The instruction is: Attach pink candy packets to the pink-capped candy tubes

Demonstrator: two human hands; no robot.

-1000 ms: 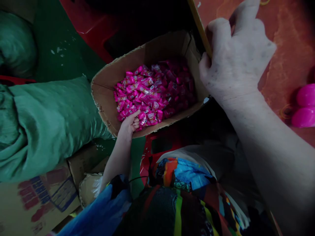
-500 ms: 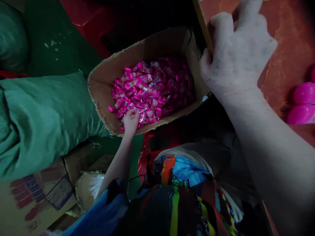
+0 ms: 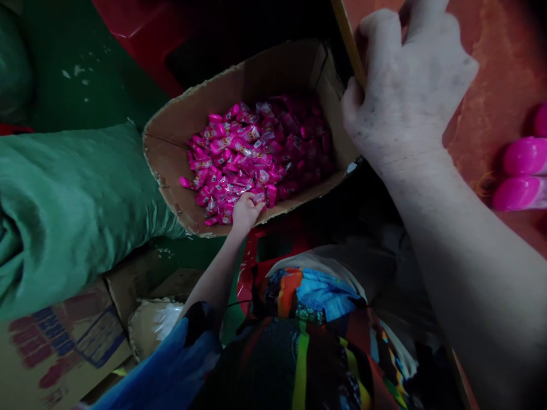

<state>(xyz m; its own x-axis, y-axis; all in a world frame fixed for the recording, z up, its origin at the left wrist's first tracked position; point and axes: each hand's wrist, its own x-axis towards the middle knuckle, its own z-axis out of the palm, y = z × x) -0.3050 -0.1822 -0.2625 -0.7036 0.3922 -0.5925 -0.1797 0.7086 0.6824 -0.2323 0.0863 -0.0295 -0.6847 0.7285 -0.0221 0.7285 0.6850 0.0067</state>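
An open cardboard box (image 3: 168,171) on the floor holds a heap of small pink wrapped candies (image 3: 256,142). My left hand (image 3: 245,212) reaches down into the box at its near edge, with its fingers curled around a few of the candies. Its forearm comes out of a blue sleeve (image 3: 171,370). My right hand (image 3: 405,85) is up at the right and grips the wooden edge of a reddish table (image 3: 491,62), thumb against the edge and fingers on top.
A big green sack (image 3: 72,199) lies left of the box. A printed carton (image 3: 64,341) sits at bottom left. Pink plastic egg shapes (image 3: 519,171) rest on the table at the right. Red plastic furniture (image 3: 141,28) stands behind the box, and colourful clothing (image 3: 307,341) fills the foreground.
My left hand slid right along the near side of the box and its fingers curled over candies. My right hand stayed on the table edge. The view shifted slightly.
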